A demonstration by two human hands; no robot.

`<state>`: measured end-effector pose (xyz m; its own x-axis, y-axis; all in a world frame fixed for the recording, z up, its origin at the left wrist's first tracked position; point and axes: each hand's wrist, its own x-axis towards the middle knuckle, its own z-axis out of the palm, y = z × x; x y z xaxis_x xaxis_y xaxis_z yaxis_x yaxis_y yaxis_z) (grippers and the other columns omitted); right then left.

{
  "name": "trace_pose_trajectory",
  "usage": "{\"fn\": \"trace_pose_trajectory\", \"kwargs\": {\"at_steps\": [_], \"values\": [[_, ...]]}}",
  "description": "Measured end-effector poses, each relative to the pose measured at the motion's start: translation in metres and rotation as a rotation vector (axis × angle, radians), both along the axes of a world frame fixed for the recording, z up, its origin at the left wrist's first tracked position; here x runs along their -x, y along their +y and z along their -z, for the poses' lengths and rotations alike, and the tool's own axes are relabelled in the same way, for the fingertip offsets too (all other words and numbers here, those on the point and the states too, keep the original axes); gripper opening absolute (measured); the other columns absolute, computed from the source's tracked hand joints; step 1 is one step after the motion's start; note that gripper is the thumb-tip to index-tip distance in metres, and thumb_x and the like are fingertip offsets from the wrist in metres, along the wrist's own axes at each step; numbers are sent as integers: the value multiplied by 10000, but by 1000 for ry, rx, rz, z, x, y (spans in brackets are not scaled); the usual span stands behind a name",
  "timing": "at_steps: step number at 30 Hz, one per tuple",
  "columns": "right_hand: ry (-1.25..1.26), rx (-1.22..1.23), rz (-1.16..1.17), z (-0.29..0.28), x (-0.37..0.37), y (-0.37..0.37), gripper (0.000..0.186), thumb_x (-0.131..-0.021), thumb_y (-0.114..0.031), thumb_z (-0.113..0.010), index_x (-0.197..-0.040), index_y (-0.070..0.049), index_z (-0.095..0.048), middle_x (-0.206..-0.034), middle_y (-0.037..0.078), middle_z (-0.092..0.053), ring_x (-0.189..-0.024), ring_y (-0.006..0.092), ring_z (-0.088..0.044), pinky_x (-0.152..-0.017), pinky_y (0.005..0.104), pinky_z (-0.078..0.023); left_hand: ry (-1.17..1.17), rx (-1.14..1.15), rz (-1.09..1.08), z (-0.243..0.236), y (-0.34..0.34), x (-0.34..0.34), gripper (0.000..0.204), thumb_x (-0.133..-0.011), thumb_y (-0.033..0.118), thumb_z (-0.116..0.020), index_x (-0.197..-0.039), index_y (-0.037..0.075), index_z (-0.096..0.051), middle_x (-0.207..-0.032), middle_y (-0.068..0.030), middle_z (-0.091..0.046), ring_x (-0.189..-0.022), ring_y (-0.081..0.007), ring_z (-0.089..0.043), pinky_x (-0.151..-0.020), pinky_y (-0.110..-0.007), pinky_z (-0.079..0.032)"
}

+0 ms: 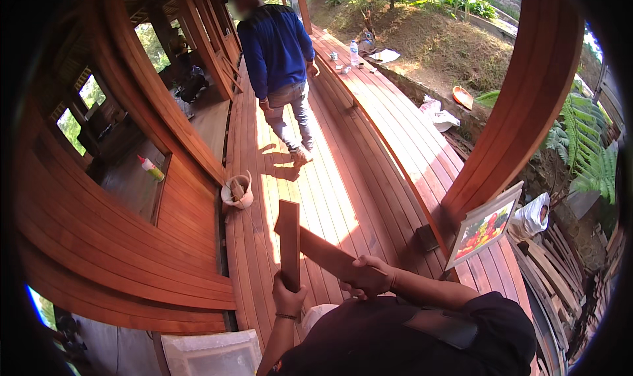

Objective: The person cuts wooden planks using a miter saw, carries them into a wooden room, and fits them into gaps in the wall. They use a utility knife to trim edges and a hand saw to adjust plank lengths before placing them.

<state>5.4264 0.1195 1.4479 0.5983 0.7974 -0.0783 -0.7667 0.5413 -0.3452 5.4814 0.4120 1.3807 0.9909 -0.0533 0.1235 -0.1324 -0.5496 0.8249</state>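
Since the upright board point(289, 241) and slanting board point(330, 254) look stiff and fairly light, the left hand point(288, 299) and right hand point(370, 276) respectively grip them sensibly by their near ends.

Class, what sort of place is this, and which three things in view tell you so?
Most likely the veranda of a wooden building, perhaps with carpentry under way. The plank floor runs beside a wooden wall, open to a planted slope, and a pile of timber lies outside.
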Motion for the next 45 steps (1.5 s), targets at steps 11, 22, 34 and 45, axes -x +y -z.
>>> {"fn": "trace_pose_trajectory", "kwargs": {"at_steps": [11,22,34,45], "values": [[17,438,90,11,-427,14,485,-961,-493,-552,-1082,-28,-615,-841,82,-652,-604,187,-642,-452,304,-492,-306,29,-241,25,34,-377,721,-682,101,-769,-1331,-17,-479,-1112,-218,-670,-1011,-388,-706,-940,-437,-545],[210,397,299,34,-756,-37,547,-908,-506,-624,-1108,3,-602,-884,104,-671,-643,201,-655,-546,324,-541,-94,-112,47,-15,23,-796,655,-689,121,-776,-1289,-11,-549,-1123,-224,-677,-1071,-391,-675,-923,-452,-533],[69,206,70,32,-1205,-90,511,-955,-529,-563,-1080,-37,-627,-830,97,-655,-604,201,-634,-505,327,-511,69,-112,-16,19,-64,-1215,640,-677,147,-800,-1246,9,-542,-1038,-207,-695,-994,-395,-704,-864,-467,-561],[-28,213,-200,76,-1612,-4,476,-933,-429,-579,-1040,33,-621,-885,157,-651,-632,230,-668,-521,338,-563,190,-128,-252,55,38,-1511,679,-691,189,-796,-1275,1,-508,-1097,-246,-686,-1070,-424,-686,-896,-457,-558]]}}
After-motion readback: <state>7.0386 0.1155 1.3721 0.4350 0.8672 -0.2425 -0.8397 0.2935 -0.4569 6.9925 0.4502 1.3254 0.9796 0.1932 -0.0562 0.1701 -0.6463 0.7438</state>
